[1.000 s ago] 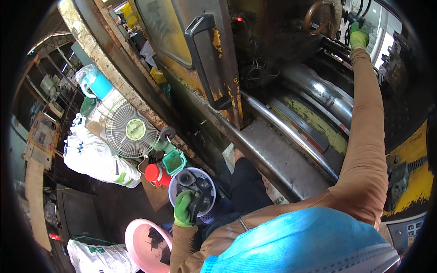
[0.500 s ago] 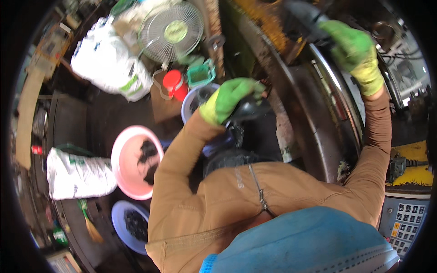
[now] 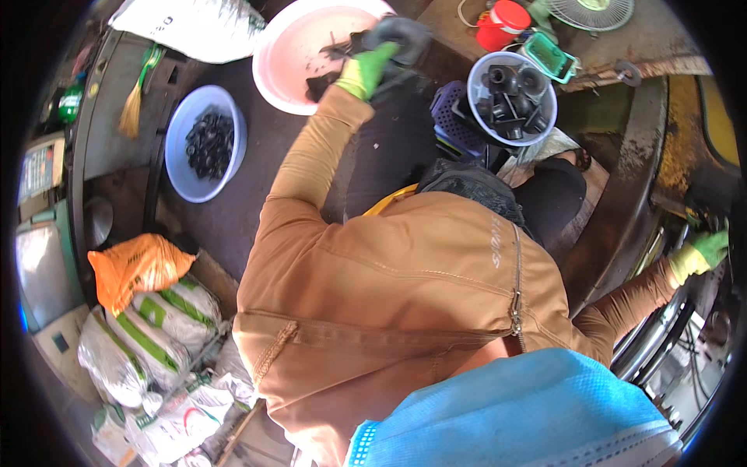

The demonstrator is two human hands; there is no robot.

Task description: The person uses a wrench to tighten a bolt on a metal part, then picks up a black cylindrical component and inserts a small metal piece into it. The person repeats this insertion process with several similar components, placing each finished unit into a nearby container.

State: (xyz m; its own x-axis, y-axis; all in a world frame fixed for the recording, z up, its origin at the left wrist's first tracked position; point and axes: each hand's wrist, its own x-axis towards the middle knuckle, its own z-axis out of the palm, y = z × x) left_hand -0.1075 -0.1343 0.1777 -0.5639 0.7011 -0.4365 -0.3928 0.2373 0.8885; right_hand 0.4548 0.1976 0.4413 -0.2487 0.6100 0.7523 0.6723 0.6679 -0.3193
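My left hand [image 3: 368, 71], in a green and yellow glove, is closed on a round black molded part [image 3: 406, 37], blurred by motion. It is at the right side of a pink basin [image 3: 274, 54], where a few black scraps [image 3: 320, 86] lie. My right hand [image 3: 703, 254], gloved alike, reaches far right to the machine [image 3: 668, 167]. Its fingers curl at a dark piece there, too dim to name. A light blue basin [image 3: 476, 78] full of black round fittings [image 3: 510, 100] stands ahead of me.
Small black pieces fill a lilac basin [image 3: 176, 159] at left. White sacks [image 3: 156, 331] and an orange bag [image 3: 136, 268] are stacked lower left. Beyond the fittings are a red container [image 3: 503, 25], a green basket [image 3: 549, 56] and a fan [image 3: 595, 12].
The view has swung left. My left hand has carried the black part from near the light blue basin to the pink basin. My right hand now appears lower, at the far right edge.
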